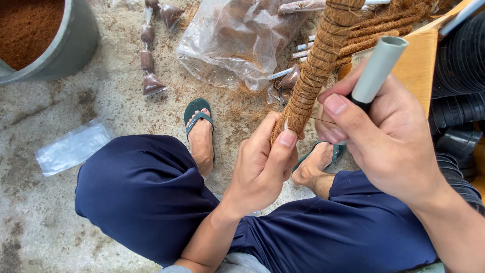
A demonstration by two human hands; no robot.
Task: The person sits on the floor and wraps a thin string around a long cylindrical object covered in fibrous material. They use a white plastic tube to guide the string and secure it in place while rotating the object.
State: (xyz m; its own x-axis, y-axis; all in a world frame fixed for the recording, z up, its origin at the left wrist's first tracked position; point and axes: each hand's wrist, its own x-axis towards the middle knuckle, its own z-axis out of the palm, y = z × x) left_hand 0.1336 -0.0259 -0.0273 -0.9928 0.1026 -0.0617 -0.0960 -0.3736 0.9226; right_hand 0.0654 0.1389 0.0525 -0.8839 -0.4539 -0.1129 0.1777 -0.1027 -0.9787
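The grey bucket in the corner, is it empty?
No, the grey bucket at the top left holds reddish-brown crumbly stuff that covers the inside as far as the picture shows.

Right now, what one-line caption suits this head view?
Seated person's left hand grips a coir-wrapped pole; right hand holds a grey tube.

A rough concrete floor [116, 101], stained and strewn with brown fibre, lies below the hands in even daylight. Far left of them stands a grey tub [70, 45] of brown coir. Black pots [462, 65] stack at their right, beside a wooden board [422, 65].
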